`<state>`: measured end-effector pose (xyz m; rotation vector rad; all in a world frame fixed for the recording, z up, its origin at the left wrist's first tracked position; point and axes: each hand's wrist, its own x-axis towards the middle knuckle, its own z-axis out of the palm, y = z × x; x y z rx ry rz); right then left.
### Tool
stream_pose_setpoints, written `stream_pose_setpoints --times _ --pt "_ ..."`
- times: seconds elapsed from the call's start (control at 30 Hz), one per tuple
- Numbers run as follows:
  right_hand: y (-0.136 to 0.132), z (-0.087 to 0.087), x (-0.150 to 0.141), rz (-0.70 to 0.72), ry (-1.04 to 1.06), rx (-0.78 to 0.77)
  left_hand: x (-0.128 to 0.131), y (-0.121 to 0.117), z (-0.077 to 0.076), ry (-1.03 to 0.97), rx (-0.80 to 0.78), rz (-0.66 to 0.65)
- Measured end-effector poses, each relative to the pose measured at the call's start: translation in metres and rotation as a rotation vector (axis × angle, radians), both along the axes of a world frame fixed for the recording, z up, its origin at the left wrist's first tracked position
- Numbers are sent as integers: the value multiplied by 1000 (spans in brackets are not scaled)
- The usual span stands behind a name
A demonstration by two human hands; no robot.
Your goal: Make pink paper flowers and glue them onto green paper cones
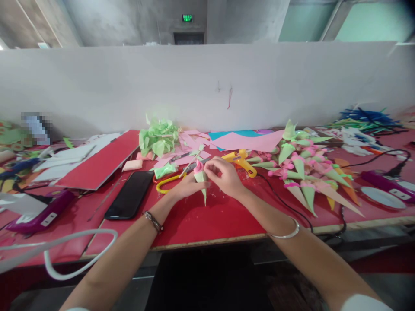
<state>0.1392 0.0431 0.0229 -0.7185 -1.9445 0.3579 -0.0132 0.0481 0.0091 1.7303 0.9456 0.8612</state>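
My left hand is closed around a small light-green paper cone with a pink top, its tip pointing down over the red table. At the pink top, the fingers of my right hand are pinched together; whether anything is between them is too small to tell. Just behind my hands lie scissors with yellow handles and a yellow glue gun. A pile of similar green and pink paper cones spreads to the right.
A black phone lies left of my hands. Crumpled green paper and pink sheets are at the back. Purple power strips sit at both sides. A black cord runs across the right, and a white cable loops at front left.
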Motion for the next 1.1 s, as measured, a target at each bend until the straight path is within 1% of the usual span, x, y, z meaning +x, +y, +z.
stream_pose_setpoints --times 0.13,0.23,0.4,0.5,0.63,0.7,0.8,0.9,0.97,1.1 --pt "1 -1 0 -23 48 2 1 1 -1 -21 3 -10" --pt "2 -2 1 -32 51 3 2 4 -3 -68 12 8" --pt "2 -1 2 -65 39 15 3 8 -5 -119 54 80" --pt "3 -1 2 -52 37 28 3 8 -4 -150 32 129" --pt "3 -2 2 -37 31 3 2 8 -4 -216 -38 78" --pt "4 -4 2 -37 42 -21 2 8 -4 -235 -43 71" --pt "5 -6 1 -31 66 -64 3 8 -4 -243 32 134" --pt "5 -6 0 -41 77 -126 3 8 -4 -205 167 124" --pt "4 -5 0 -28 58 -138 3 6 -5 -112 272 95" --pt "2 -3 0 59 -26 -114 1 5 -4 133 496 71"
